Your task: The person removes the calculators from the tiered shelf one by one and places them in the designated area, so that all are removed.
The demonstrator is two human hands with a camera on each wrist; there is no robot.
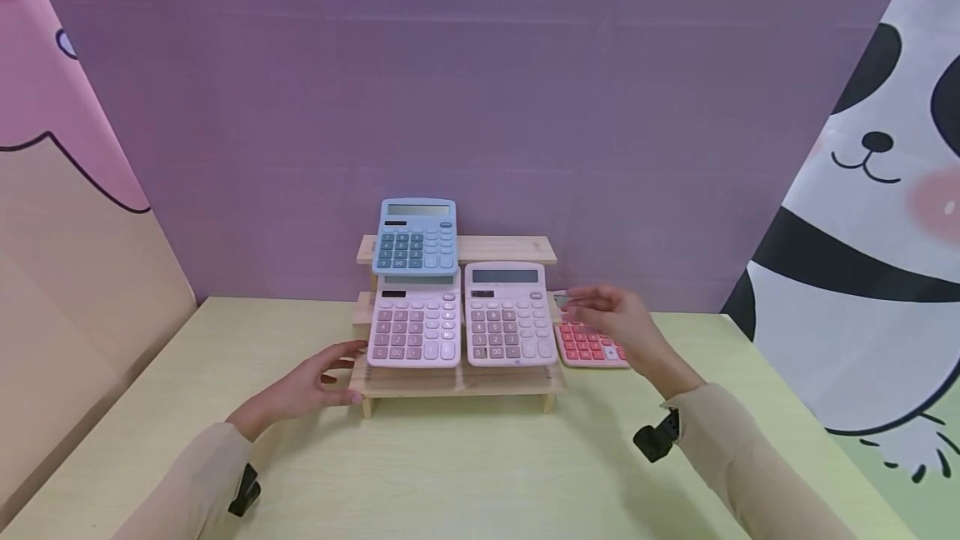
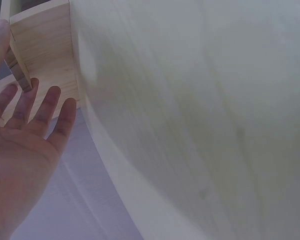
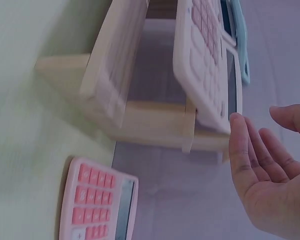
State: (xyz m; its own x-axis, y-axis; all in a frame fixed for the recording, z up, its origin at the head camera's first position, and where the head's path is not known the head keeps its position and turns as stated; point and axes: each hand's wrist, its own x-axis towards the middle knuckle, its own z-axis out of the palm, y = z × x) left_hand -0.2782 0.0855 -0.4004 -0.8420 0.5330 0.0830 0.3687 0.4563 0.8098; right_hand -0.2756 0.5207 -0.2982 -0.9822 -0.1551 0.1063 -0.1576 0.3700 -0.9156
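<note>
A stepped wooden stand holds a blue calculator on its top step at the left. Below it, two pale pink calculators, a left one and a right one, lean side by side. My left hand is at the stand's left end, its spread fingers touching the wood. My right hand hovers beside the stand's right end, holding nothing; its fingertips are close to the right calculator's upper corner in the right wrist view. A coral-keyed pink calculator lies on the table, partly hidden beneath that hand in the head view.
The pale wooden table runs up to a purple cloth backdrop. A panda-printed panel stands along the right side, and a pink and beige printed panel along the left.
</note>
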